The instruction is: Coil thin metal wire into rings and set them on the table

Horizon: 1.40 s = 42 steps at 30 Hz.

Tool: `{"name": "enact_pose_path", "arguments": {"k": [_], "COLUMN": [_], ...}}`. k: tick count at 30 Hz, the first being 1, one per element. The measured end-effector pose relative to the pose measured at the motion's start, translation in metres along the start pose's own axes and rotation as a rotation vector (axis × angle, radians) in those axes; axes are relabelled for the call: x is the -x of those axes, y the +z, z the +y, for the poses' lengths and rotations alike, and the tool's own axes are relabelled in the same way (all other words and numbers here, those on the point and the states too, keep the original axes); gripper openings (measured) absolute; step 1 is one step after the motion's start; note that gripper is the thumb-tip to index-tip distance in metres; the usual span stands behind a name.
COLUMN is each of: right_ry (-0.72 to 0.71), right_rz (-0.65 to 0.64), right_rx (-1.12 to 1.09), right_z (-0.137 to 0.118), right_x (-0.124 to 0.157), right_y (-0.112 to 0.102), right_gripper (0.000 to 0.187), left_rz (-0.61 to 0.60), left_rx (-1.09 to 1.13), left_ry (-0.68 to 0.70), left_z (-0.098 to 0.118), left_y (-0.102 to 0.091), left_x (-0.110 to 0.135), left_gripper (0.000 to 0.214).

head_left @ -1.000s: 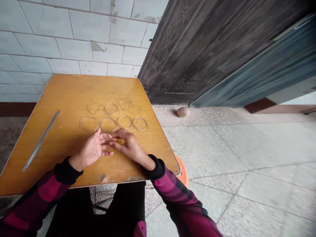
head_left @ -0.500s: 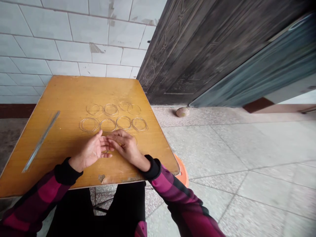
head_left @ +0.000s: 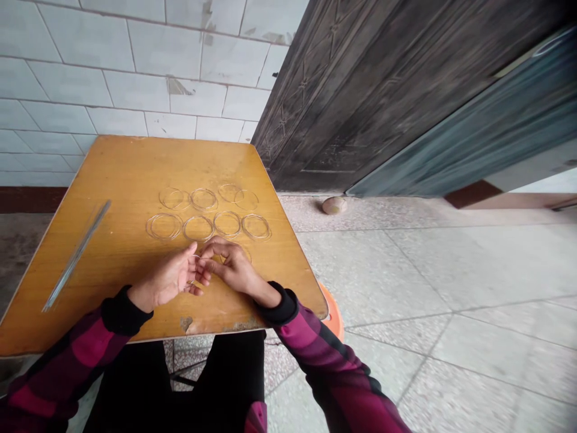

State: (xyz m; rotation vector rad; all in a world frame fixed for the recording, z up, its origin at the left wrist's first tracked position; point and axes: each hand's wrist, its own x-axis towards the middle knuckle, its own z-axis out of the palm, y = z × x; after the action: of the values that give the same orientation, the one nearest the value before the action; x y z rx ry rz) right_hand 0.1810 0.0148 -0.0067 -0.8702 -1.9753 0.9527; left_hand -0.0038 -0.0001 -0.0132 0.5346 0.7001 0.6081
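Observation:
My left hand (head_left: 174, 278) is above the near part of the wooden table, palm turned inward, its fingers curled around a thin wire (head_left: 196, 257). Only short bits of this bent wire show between the fingers. My right hand (head_left: 232, 267) meets it from the right and pinches the same wire between thumb and fingertips. Just beyond the hands lie several thin wire rings in two rows, among them one ring (head_left: 199, 218) directly behind the fingertips. Another ring (head_left: 250, 255) is partly hidden under my right hand.
A bundle of straight wires (head_left: 76, 255) lies slantwise on the left of the table (head_left: 148, 162). Behind it stands a tiled wall (head_left: 130, 96). An orange stool (head_left: 332, 313) shows under the right edge. A roundish stone (head_left: 334, 205) sits on the floor by the dark door (head_left: 342, 132).
My left hand has shifted slightly right, and its fingers are a little more curled. The right hand stays almost in place, still pinching the wire. The rings and the wire bundle lie as before.

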Motion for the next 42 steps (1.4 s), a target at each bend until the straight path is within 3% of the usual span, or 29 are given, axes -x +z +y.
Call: {"name": "enact_pose_path", "arguments": {"k": [3,6,10,14,20,27,31,36,42], "right_ry": [0.018,0.100,0.270,0.328,0.497,0.522,0.518,0.428,0.398], "right_rz": [0.024,0.121,0.264,0.389,0.318,0.237,0.144,0.031,0.031], "right_rx": [-0.046,-0.197,-0.483,-0.580,-0.789,-0.869,-0.811,-0.531,-0.249], "right_z": [0.002,0.005,0.009,0.008,0.001,-0.001,0.005,0.014,0.021], "right_x": [-0.001,-0.004,-0.007,-0.007,-0.004,-0.006,-0.007,-0.011,-0.007], "right_y": [-0.002,-0.003,0.003,0.017,0.035,0.037,0.022,-0.017,-0.064], "right_gripper": [0.019,0.021,0.023,0.024,0.026,0.029,0.030,0.030,0.022], "left_rz": [-0.053,-0.072,0.046,0.175,0.211,0.226,0.174,0.185,0.182], "left_rx": [0.048,0.111,0.134,0.153,0.221,0.220,0.232,0.208,0.103], "left_ry": [-0.002,0.095,0.334,0.470,0.531,0.546,0.514,0.456,0.400], "left_z": [0.003,0.007,0.006,0.000,0.001,0.001,0.004,0.010,0.007], "left_y": [0.000,0.004,0.012,0.020,0.027,0.023,0.020,0.018,0.016], "left_x": [0.001,0.003,0.004,0.000,-0.001,-0.003,0.001,0.006,0.007], "left_gripper": [0.054,0.058,0.053,0.051,0.053,0.056,0.049,0.044,0.036]}}
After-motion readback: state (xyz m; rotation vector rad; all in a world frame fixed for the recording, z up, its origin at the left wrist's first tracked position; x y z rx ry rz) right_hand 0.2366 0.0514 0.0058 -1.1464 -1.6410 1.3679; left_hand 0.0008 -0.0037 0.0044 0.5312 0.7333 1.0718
